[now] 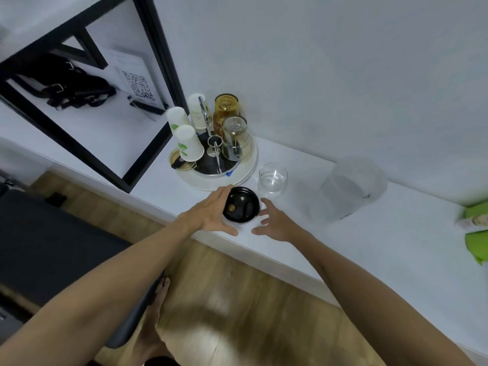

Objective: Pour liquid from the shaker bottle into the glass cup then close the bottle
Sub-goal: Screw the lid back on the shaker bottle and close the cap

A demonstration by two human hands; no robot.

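While the shaker bottle (241, 205) stands on the white surface (343, 247) with its black lid seen from straight above, I have both hands flanking it and neither one holding it. My left hand (211, 211) lies along the bottle's left side, fingers (224, 192) straight and together, touching or very nearly touching the lid's edge; I cannot tell which. My right hand (274, 220) is just to the bottle's right, fingers spread and relaxed, apart from it. The lid looks to be on; whether its spout cap is sealed I cannot make out.

Just beyond the bottle and to its right stands the glass cup (272, 180), upright, seemingly with a little clear liquid at the bottom. Behind the bottle sits a round tray (237, 178) crowded with upturned paper cups (184, 138) and glasses (233, 136). Farther right of the bottle is a frosted plastic jug (353, 187).

My worry is the crowding. The glass cup is close enough that my right hand, closing on the bottle, could knock it over. I judge the bottle also stands near the surface's front edge, so a clumsy one-sided push from my left hand could slide or tip it toward the floor. If the lid is loose, lifting by it would spill.
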